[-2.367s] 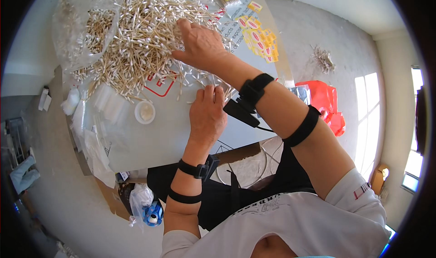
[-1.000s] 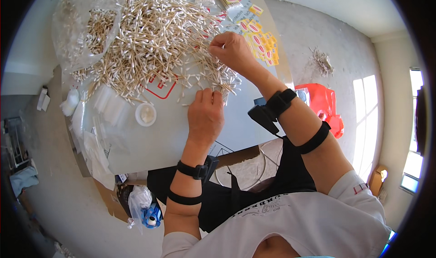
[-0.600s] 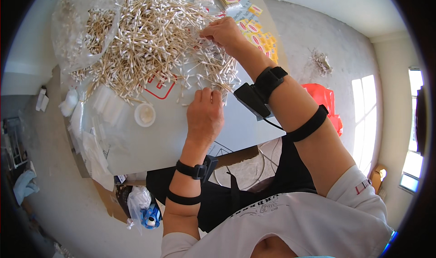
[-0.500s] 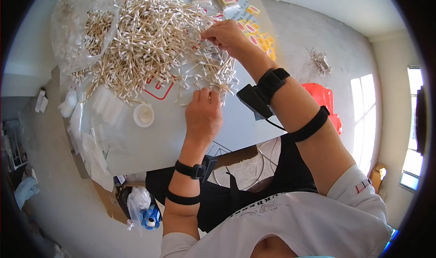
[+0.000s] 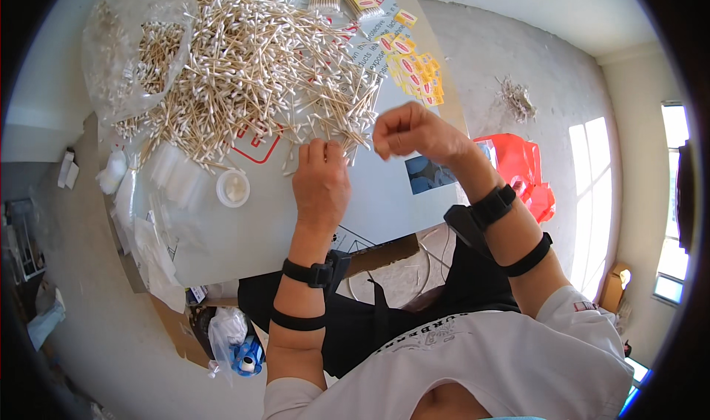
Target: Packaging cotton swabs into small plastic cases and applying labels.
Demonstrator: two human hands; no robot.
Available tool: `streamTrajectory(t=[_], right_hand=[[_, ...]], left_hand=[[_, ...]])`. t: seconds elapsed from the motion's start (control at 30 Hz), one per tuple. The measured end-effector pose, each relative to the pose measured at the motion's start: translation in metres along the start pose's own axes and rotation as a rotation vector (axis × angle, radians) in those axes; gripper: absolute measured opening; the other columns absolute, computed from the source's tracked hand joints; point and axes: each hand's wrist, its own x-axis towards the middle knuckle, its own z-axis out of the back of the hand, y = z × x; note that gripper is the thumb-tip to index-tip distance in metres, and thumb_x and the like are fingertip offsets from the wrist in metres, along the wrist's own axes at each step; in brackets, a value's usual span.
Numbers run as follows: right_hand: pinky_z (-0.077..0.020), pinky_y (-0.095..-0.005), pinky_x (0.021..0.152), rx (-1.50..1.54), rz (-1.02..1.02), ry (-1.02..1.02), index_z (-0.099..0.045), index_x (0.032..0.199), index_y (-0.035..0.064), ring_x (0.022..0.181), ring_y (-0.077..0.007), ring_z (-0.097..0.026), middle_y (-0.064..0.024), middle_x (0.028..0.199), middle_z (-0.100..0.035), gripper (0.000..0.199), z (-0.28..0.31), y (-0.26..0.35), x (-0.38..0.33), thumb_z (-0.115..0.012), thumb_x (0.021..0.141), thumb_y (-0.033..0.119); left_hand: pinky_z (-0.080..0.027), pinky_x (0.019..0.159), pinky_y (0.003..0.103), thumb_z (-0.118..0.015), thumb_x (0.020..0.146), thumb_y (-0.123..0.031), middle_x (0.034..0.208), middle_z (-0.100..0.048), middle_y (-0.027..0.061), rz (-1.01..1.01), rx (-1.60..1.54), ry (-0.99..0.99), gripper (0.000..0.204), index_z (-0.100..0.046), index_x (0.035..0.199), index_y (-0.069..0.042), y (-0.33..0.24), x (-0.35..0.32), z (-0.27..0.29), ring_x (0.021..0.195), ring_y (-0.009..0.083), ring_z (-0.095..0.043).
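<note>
I see my left hand [image 5: 320,187] lying palm-down on the pale grey tabletop [image 5: 310,235], its fingers [image 5: 316,152] stretched flat and together, their tips touching the near fringe of the big heap of wooden-stemmed cotton swabs [image 5: 244,65]. Whether anything is pinned under the palm, I cannot tell; the back of the hand hides it. My right hand [image 5: 414,133] is lifted just above the tabletop's right edge, curled into a loose fist with fingertips pinched; a swab or two may be nipped there, but the stems are too thin and blurred for me to be sure. The heap spreads across the far half of the tabletop, and part of it lies inside a crumpled clear plastic bag [image 5: 133,43] at the far left corner. A small round white lid [image 5: 233,188] sits near the left edge, just beside a row of clear empty sleeves [image 5: 174,183] that are hard to make out against the surface. Small yellow-and-red packets [image 5: 414,72] are scattered by the far right edge, the topmost ones cut off by the rim of the view.
</note>
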Motion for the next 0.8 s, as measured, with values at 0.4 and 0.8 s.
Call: streamTrajectory(t=[0.4,0.8], right_hand=[[-0.0387,-0.0193,0.051,-0.006,0.129,-0.096,-0.065,0.087,0.0026,0.06,-0.0029,-0.051,-0.0013,0.079,-0.069,0.009,-0.006,0.006,0.054,-0.061,0.08,0.0],[-0.0544,-0.041,0.059,-0.751,-0.009,-0.783,-0.069,0.082,-0.0008,0.064,-0.0301,-0.068,-0.0157,0.077,-0.07,0.022,0.003,0.031,0.166,-0.068,0.076,0.021]], left_hand=[[-0.052,0.069,0.036,-0.067,0.077,-0.004,0.091,-0.053,0.01,-0.002,-0.026,0.014,0.02,-0.057,0.093,-0.002,0.003,0.0,0.0,0.089,0.0282,-0.055],[-0.05,0.071,0.038,-0.069,0.075,-0.003,0.093,-0.052,0.0112,-0.013,-0.032,0.066,0.026,-0.055,0.098,-0.002,0.005,0.0,-0.005,0.088,0.0296,-0.054]])
